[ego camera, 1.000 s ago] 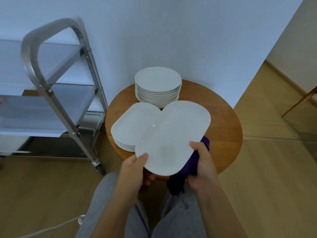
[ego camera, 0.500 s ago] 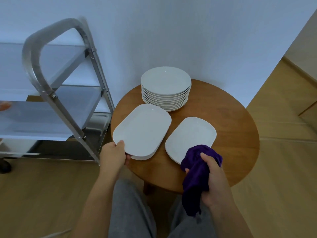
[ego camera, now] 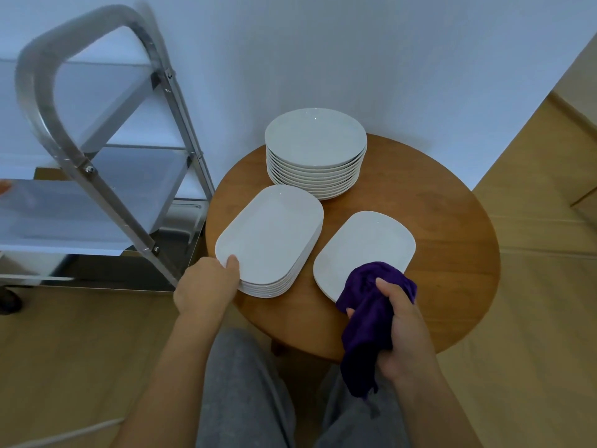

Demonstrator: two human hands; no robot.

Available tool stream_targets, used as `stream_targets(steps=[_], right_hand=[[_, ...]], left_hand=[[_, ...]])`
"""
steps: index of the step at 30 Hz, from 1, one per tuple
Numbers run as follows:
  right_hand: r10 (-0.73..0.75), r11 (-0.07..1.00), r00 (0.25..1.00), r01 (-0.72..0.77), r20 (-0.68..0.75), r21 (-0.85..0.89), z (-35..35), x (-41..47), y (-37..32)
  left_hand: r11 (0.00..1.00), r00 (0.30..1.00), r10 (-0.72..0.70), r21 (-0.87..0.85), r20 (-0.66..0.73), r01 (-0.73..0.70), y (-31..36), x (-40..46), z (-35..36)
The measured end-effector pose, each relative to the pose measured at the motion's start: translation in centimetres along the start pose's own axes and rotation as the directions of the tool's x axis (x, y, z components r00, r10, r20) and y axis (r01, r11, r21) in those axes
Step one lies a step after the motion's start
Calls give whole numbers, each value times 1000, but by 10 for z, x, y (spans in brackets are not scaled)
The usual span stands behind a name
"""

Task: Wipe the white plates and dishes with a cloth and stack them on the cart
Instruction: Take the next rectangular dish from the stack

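Observation:
On the round wooden table (ego camera: 445, 221) stands a stack of white oblong plates (ego camera: 274, 234). My left hand (ego camera: 206, 286) grips the near left edge of that stack, thumb on the top plate. A single white oblong plate (ego camera: 368, 244) lies flat to the right of the stack. My right hand (ego camera: 400, 328) holds a bunched purple cloth (ego camera: 368, 318) over that plate's near end. A tall stack of round white plates (ego camera: 316, 150) sits at the back of the table. The steel cart (ego camera: 97, 176) stands to the left.
A white wall rises right behind the table. The cart's curved handle (ego camera: 48, 101) and slanted leg are close to the table's left edge. Wooden floor (ego camera: 533, 318) spreads to the right and front. My grey-trousered legs are below the table edge.
The plate I held up in both hands now lies on the table at the right. My left hand moved to the oblong stack's edge; my right hand with the cloth moved over the single plate.

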State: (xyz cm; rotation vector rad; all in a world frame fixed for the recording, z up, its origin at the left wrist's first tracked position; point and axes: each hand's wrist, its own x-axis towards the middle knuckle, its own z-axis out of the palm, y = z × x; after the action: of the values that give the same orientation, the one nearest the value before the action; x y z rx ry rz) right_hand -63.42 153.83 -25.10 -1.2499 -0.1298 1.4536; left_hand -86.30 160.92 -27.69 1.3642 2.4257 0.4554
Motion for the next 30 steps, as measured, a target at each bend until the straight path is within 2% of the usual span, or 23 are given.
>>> stream_targets(steps=[2, 5, 8, 10, 12, 16, 20, 23, 26, 30], right_hand=[[2, 1000, 1000, -2, 0, -3, -1, 1, 0], [-10, 1000, 1000, 10, -15, -8, -3, 3, -1], [-29, 999, 999, 28, -21, -14, -8, 6, -4], [-44, 999, 999, 43, -15, -30, -14, 7, -7], [-65, 996, 998, 65, -1, -52, -20, 6, -11], [-122, 989, 993, 122, 0, -79, -32, 4, -19], [-158, 986, 987, 158, 0, -62, -40, 6, -24], [-157, 987, 988, 157, -5, -38, -43, 7, -24], [-171, 985, 985, 170, -12, -27, -46, 6, -25], [-204, 979, 979, 203, -17, -15, -52, 5, -27]], left_hand=[[1000, 999, 18, 12, -50, -17, 4, -11, -7], [964, 970, 218, -133, -105, -231, 22, -49, -6], [931, 924, 356, -146, 140, -336, 51, -86, 24], [943, 899, 330, -47, 288, -331, 64, -92, 48], [958, 896, 278, -30, 347, -286, 73, -85, 63], [961, 900, 275, -84, 339, -262, 81, -70, 76], [951, 890, 302, -39, 341, -308, 84, -63, 75], [958, 901, 276, -176, 334, -228, 83, -64, 72], [888, 917, 194, -460, 347, -14, 82, -72, 68], [834, 912, 137, -542, 387, 105, 82, -78, 66]])
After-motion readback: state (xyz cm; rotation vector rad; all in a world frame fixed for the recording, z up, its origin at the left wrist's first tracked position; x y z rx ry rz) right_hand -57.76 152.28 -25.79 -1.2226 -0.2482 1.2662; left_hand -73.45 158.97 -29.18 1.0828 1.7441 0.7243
